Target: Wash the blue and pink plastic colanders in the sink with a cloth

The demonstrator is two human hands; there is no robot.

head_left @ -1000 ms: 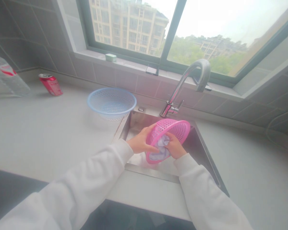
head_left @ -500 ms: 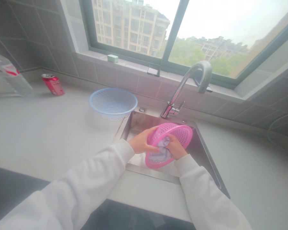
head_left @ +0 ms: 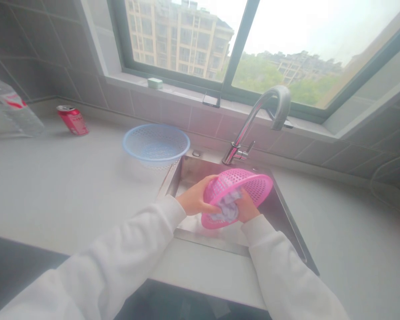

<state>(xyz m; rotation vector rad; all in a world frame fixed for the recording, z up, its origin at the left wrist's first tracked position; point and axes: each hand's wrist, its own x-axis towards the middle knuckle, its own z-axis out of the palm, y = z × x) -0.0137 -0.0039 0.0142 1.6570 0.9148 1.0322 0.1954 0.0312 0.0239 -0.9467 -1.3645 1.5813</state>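
A pink perforated basket (head_left: 260, 189) is held tilted over the steel sink (head_left: 195, 169), its opening turned towards me. My left hand (head_left: 196, 196) grips the basket's left side, thumb over the rim and fingers behind the wall. Inside the basket, my right hand (head_left: 247, 208) is closed on a pale, whitish-lilac cloth (head_left: 229, 210), pressed against the inner wall. Its fingertips are partly hidden by the cloth and the rim.
A blue perforated basket (head_left: 156, 159) stands left of the sink, close to its edge. The chrome faucet (head_left: 245, 133) arches behind the sink. A red can (head_left: 73, 121) and a clear plastic bottle (head_left: 15, 111) are at the counter's far left. A greenish block (head_left: 155, 83) lies on the windowsill.
The pink basket has tilted a little further, its right end moving right and its lower rim rising. My right hand has shifted within it, and the cloth is more bunched.
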